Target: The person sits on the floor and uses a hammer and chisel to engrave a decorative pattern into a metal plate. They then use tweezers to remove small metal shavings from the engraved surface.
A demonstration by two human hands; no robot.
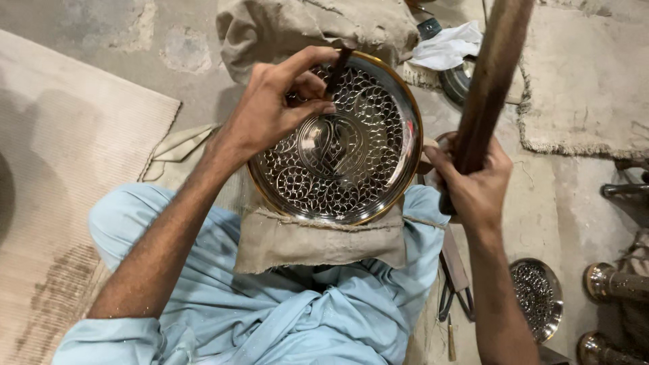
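A round shiny metal plate [378, 189] with an engraved scale-like pattern and a brass-coloured rim rests on a burlap cloth [318, 243] over my lap. My left hand [277, 105] pinches a thin dark chisel [338, 67], its tip set on the plate's upper part. To the right of the plate, my right hand [473, 186] grips a long dark wooden mallet [490, 81], raised and pointing up out of the picture.
A burlap bundle [318, 27] lies beyond the plate, with a white rag [449, 44] beside it. A smaller engraved dish [537, 297] and metal vessels [612, 284] stand at the lower right. Hand tools [453, 284] lie by my right leg. A woven mat [61, 169] covers the left floor.
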